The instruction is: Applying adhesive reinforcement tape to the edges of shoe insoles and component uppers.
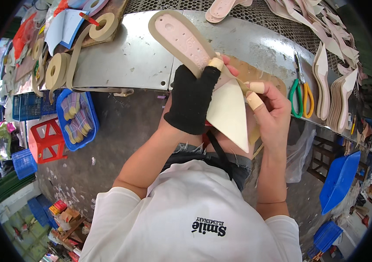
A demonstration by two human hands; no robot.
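A shoe insole point(186, 41), pink with punched marks and a beige border, slants over the near edge of the metal table. My left hand point(192, 96), in a black fingerless glove with a taped thumb, is closed around its middle. Below that grip hangs a cream pointed panel point(231, 115); the hand hides how it joins the insole. My right hand point(271, 102), with tape on its thumb and index finger, pinches a beige edge strip point(243, 87) beside the panel. A tan board point(277, 85) lies partly behind my right fingers.
On the metal table point(124, 52), scissors point(300, 72) and stacked insoles point(341, 100) lie right; tape rolls point(57, 72) stand left. More pink pieces point(223, 6) rest on mesh point(273, 37). Below left are a blue basket point(93, 126) of bundles and a red stool point(48, 139).
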